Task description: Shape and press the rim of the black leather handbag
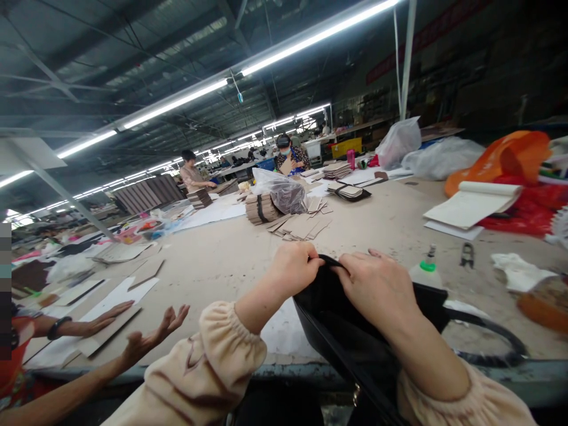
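Note:
A black handbag point(326, 340) hangs at the table's near edge, its mouth spread toward me. My left hand point(295, 266) pinches the far rim of the bag. Close beside it, my right hand point(377, 281) grips the same rim, thumb pressed against the edge. A dark looped handle point(501, 331) lies on the table to the right of the bag. What lies deep inside the bag is hidden in shadow and behind my right forearm.
Small snips point(467, 255) and a green-collared bottle point(428, 269) stand right. Brown panels point(302, 226) are piled ahead. An off-white pad point(473, 204) lies near orange and red bags. At left, a co-worker's hands point(151, 334) reach over a board point(110, 331).

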The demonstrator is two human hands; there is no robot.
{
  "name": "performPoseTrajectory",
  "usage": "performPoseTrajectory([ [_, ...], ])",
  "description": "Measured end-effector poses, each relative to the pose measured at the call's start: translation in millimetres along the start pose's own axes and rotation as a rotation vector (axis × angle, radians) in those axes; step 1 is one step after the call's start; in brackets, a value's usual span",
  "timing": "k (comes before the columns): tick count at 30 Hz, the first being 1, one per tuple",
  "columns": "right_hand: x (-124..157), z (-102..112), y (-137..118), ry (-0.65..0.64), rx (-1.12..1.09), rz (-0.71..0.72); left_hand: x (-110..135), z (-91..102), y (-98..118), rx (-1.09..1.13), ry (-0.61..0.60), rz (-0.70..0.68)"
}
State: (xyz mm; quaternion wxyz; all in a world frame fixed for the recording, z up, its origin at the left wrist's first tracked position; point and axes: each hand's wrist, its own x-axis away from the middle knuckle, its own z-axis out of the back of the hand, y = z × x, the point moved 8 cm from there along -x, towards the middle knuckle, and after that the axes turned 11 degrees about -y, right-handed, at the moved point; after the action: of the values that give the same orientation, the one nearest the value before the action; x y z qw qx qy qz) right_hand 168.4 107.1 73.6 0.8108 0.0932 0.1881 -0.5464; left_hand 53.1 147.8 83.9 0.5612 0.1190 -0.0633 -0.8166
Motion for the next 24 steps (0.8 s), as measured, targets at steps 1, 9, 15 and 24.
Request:
performPoseTrajectory([
  [1, 0.0, -0.3, -0.1, -0.002, 0.005, -0.002, -0.5, -0.2, -0.2, -0.010, 0.000, 0.007],
  [9, -1.5, -0.9, -0.7, -0.005, 0.014, 0.017, -3.9, -3.2, -1.3, -0.053, 0.001, 0.032],
  [15, 2.2, 6.0, -6.6, -0.036, 0.010, 0.048, -0.4, -3.3, -0.9, -0.060, 0.033, 0.018],
  [24, -0.9, 2.3, -14.8, -0.004, 0.021, 0.025, 9.2, -0.2, 4.7, -0.040, 0.040, 0.010],
])
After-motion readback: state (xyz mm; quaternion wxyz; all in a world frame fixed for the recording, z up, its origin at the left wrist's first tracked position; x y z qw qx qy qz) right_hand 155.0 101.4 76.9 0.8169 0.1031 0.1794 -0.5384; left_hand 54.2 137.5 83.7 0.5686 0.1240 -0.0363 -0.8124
